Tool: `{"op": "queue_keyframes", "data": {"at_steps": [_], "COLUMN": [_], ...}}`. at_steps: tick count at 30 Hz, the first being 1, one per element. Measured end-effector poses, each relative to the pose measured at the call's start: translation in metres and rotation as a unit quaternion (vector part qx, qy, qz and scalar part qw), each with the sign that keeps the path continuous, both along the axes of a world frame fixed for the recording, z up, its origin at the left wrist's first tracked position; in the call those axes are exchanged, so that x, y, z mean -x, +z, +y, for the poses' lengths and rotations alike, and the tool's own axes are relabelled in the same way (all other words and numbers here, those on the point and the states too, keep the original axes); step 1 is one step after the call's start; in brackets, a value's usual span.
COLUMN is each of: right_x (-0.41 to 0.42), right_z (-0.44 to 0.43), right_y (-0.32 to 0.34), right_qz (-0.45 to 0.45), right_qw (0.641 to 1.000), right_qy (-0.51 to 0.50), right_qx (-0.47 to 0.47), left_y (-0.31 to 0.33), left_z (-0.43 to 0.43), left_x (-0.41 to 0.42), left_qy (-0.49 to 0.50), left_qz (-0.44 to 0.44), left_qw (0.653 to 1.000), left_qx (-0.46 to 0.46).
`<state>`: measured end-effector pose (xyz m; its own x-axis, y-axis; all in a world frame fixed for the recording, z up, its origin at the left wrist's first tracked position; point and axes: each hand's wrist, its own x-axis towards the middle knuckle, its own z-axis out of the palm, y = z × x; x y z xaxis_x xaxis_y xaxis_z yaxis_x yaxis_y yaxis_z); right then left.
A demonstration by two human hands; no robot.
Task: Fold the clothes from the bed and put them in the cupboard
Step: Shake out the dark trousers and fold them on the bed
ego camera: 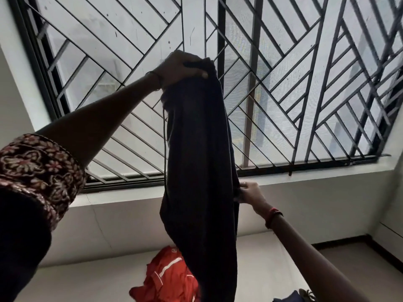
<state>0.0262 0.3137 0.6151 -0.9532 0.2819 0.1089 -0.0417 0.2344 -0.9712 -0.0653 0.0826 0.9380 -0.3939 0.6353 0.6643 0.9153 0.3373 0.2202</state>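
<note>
**Holding a dark garment aloft before folding**

Dark garment [200, 171] is held high by the left hand [183, 68], fingers curled over its bunched top edge, so the cloth hangs full length and straightens under its own weight. A thin cord [164, 127] is seen dangling just below that hand. Lower down, the garment's side edge is pinched by the right hand [248, 192], judged to be a way of finding a seam or spreading the cloth. Beneath both hands, an orange garment [168, 277] lies crumpled on the bed [272, 269], not yet folded. Cupboard not in view. Barred window [305, 83] noted beyond the hands.
</note>
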Motion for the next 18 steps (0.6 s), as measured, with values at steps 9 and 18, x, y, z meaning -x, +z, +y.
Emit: {"op": "queue_keyframes", "data": {"at_steps": [9, 18], "right_x": [-0.024, -0.020], "right_z": [-0.025, -0.046], "right_y": [-0.027, -0.064], "right_qz": [0.024, 0.068], "right_qw": [0.989, 0.998], "right_qy": [0.113, 0.004], "right_qx": [0.095, 0.018], "left_y": [-0.005, -0.005], "left_z": [-0.005, -0.006], "left_x": [0.016, 0.013], "left_qy": [0.040, 0.037], "left_qz": [0.030, 0.015], "left_qw": [0.998, 0.994], "left_qx": [-0.040, -0.102]}}
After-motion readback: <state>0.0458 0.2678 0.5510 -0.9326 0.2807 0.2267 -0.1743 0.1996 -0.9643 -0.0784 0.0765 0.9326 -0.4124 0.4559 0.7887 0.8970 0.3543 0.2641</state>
